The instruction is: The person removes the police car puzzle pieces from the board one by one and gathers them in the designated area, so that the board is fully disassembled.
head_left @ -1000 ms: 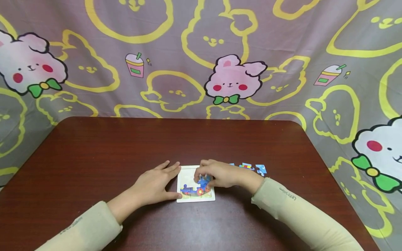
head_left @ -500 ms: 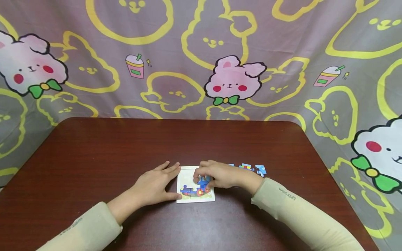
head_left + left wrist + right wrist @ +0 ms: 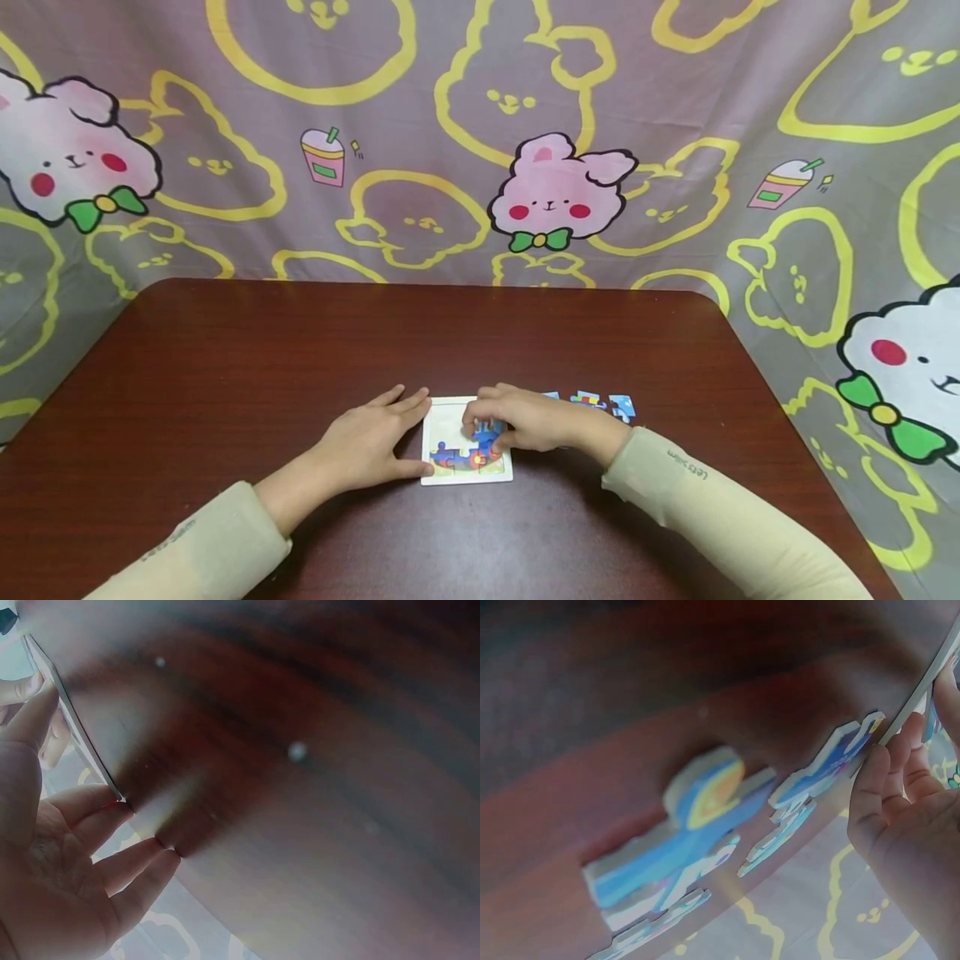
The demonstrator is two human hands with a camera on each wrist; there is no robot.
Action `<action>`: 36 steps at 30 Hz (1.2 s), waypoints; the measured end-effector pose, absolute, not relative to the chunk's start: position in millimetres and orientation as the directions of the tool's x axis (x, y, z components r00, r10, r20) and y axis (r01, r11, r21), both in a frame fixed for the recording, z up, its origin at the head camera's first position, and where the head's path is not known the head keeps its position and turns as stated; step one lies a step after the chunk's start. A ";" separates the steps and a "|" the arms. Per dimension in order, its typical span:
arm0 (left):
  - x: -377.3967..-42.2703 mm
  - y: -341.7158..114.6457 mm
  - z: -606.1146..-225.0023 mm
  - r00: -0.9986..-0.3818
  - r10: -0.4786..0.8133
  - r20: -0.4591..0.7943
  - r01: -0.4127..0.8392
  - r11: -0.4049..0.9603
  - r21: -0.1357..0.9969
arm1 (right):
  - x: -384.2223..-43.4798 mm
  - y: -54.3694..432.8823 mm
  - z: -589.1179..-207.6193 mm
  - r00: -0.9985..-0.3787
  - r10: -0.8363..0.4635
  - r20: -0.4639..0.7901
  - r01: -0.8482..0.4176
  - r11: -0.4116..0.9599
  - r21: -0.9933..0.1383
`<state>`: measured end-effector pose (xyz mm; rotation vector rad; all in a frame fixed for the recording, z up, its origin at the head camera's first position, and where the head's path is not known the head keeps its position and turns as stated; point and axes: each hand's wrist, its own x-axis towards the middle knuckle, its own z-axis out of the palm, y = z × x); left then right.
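Observation:
A small white jigsaw tray [image 3: 448,421] lies on the table, with blue, red and yellow pieces fitted along its bottom. My left hand [image 3: 363,442] rests at its left side, fingers spread and fairly straight; thumb and fingertips touch the frame's edge, also in the left wrist view. Over the tray's right part, my right hand [image 3: 531,417] pinches a blue puzzle piece [image 3: 487,432] between thumb and curled fingers. The right wrist view shows a sliver of this piece [image 3: 930,724] beside the thumb. The hand hides part of the tray's right side.
Several loose puzzle pieces [image 3: 622,406] lie right of the tray, partly behind the right forearm. Close up, one blue piece with an orange patch [image 3: 716,796] is nearest the right wrist camera. A patterned curtain [image 3: 420,217] hangs behind the brown table [image 3: 360,333].

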<state>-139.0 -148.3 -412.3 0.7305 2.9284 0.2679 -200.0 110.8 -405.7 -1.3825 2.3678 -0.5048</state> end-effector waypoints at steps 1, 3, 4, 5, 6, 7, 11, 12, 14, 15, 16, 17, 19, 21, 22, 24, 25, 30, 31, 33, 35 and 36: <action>-139.0 -148.5 -412.2 -0.878 0.474 -0.064 0.454 0.869 0.197 | -199.9 110.9 -405.6 -0.462 -0.879 -0.118 -0.751 0.459 -0.475; -139.0 -148.6 -412.2 -0.878 0.474 -0.064 0.454 0.869 0.196 | -199.9 111.1 -405.7 -0.464 -0.878 -0.120 -0.739 0.458 -0.494; -139.0 -148.6 -412.2 -0.878 0.474 -0.064 0.454 0.869 0.198 | -199.9 110.9 -405.4 -0.465 -0.877 -0.122 -0.733 0.459 -0.503; -138.9 -148.6 -412.3 -0.878 0.473 -0.065 0.454 0.869 0.198 | -199.9 110.7 -405.2 -0.467 -0.875 -0.126 -0.727 0.461 -0.510; -138.8 -148.8 -412.2 -0.879 0.473 -0.065 0.453 0.869 0.198 | -199.9 110.3 -404.8 -0.467 -0.875 -0.128 -0.722 0.461 -0.517; -138.5 -148.8 -412.7 -0.879 0.473 -0.066 0.453 0.869 0.198 | -200.0 110.0 -405.2 -0.467 -0.875 -0.132 -0.717 0.461 -0.523; -138.0 -149.2 -413.7 -0.880 0.470 -0.064 0.451 0.871 0.197 | -199.3 108.8 -404.9 -0.468 -0.872 -0.145 -0.705 0.467 -0.533; -137.9 -149.4 -413.6 -0.880 0.470 -0.063 0.451 0.871 0.197 | -199.3 108.8 -404.7 -0.468 -0.872 -0.146 -0.703 0.467 -0.537; -138.1 -149.4 -413.5 -0.880 0.471 -0.061 0.452 0.870 0.199 | -199.1 108.9 -404.4 -0.469 -0.871 -0.145 -0.698 0.467 -0.543; -138.2 -149.4 -413.4 -0.879 0.472 -0.059 0.453 0.869 0.198 | -199.3 109.1 -404.5 -0.467 -0.873 -0.139 -0.698 0.461 -0.549; -138.4 -149.3 -413.4 -0.879 0.473 -0.059 0.454 0.869 0.198 | -199.5 109.3 -404.8 -0.463 -0.877 -0.130 -0.697 0.451 -0.558; -138.6 -149.3 -413.4 -0.878 0.474 -0.059 0.456 0.868 0.198 | -199.8 109.7 -405.3 -0.460 -0.880 -0.121 -0.696 0.441 -0.566; -139.0 -149.2 -413.3 -0.878 0.475 -0.060 0.456 0.868 0.195 | -200.6 110.2 -406.4 -0.454 -0.885 -0.100 -0.690 0.420 -0.590; -139.6 -149.2 -413.6 -0.877 0.477 -0.061 0.459 0.868 0.189 | -201.5 110.9 -407.7 -0.455 -0.887 -0.083 -0.671 0.402 -0.623; -139.7 -149.3 -413.5 -0.877 0.477 -0.061 0.459 0.868 0.188 | -201.7 111.3 -408.0 -0.457 -0.886 -0.076 -0.660 0.395 -0.639; -139.9 -149.4 -413.4 -0.876 0.478 -0.062 0.460 0.868 0.189 | -201.8 112.2 -408.0 -0.466 -0.883 -0.059 -0.646 0.385 -0.659; -139.9 -149.5 -413.4 -0.876 0.478 -0.062 0.460 0.867 0.190 | -201.7 112.7 -407.8 -0.469 -0.882 -0.048 -0.642 0.377 -0.668; -139.5 -149.7 -413.1 -0.876 0.479 -0.062 0.461 0.867 0.192 | -201.8 114.7 -405.6 -0.496 -0.868 -0.011 -0.627 0.367 -0.688; -139.5 -149.7 -413.1 -0.875 0.479 -0.062 0.461 0.867 0.191 | -202.0 115.1 -405.3 -0.509 -0.861 -0.011 -0.620 0.376 -0.689; -139.3 -149.5 -413.0 -0.876 0.479 -0.063 0.461 0.867 0.190 | -202.2 115.9 -404.4 -0.531 -0.847 -0.013 -0.611 0.393 -0.687; -139.1 -149.3 -412.9 -0.876 0.478 -0.065 0.460 0.867 0.190 | -202.5 117.2 -403.8 -0.552 -0.833 -0.017 -0.602 0.413 -0.683; -138.9 -149.3 -412.8 -0.876 0.478 -0.066 0.459 0.867 0.192 | -202.8 118.1 -403.7 -0.558 -0.830 -0.013 -0.602 0.415 -0.682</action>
